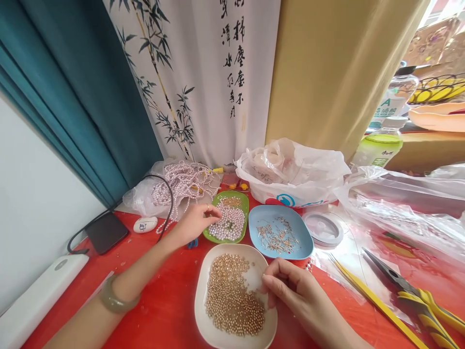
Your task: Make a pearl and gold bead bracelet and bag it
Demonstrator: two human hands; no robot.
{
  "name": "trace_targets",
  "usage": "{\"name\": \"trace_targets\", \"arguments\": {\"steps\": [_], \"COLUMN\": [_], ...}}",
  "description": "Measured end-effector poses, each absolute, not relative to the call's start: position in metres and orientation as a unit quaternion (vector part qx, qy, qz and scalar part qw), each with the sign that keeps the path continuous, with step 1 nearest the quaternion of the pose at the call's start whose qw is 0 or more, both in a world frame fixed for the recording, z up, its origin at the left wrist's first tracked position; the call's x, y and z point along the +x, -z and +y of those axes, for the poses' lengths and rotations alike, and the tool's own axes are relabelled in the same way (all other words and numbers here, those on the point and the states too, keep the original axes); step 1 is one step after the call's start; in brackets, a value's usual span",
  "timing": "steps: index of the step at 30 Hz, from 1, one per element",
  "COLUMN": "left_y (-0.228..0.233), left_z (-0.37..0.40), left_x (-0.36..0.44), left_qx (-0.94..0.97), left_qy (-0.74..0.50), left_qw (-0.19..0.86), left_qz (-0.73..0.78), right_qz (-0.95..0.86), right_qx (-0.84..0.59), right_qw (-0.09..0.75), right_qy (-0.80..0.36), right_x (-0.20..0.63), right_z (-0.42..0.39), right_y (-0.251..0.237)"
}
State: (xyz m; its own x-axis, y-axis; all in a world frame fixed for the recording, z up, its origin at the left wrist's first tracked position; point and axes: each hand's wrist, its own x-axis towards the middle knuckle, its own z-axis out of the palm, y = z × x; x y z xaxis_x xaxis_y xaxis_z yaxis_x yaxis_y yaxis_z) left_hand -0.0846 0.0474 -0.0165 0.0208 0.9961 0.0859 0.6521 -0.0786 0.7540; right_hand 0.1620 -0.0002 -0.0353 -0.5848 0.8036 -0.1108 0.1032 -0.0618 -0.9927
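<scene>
My left hand (198, 223) reaches over a green tray (214, 234) of pale pink pearl beads (232, 224). Its thumb and forefinger are closed together just above the beads; anything between them is too small to make out. My right hand (290, 288) is at the right rim of a white tray (201, 295) holding many small gold beads (236, 300). Thumb and forefinger pinch there, and what they hold cannot be made out. Behind this hand, a blue tray (307, 242) contains loose thin metal pins (281, 237).
Pliers (410, 286) and yellow tweezers (378, 303) lie at right. A spool (323, 229) sits beside the blue tray. Behind are a bag-lined basin (298, 169) and a heap of bead strings (178, 184). A phone (106, 232) and black cable (172, 198) lie at left.
</scene>
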Motion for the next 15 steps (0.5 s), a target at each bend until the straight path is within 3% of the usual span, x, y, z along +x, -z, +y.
{"name": "trace_targets", "arguments": {"steps": [8,15], "left_y": [0.020,0.012], "left_z": [0.049,0.054], "left_x": [-0.073,-0.053], "left_qx": [0.694,0.693], "left_qy": [-0.296,-0.310], "left_qw": [0.223,0.254], "left_qz": [0.618,0.599], "right_qz": [-0.605,-0.600], "right_qx": [-0.373,-0.395], "right_qw": [0.288,0.364], "right_qy": [-0.641,-0.593], "right_x": [0.165,0.182], "right_z": [0.005,0.023], "right_y": [0.032,0.014]}}
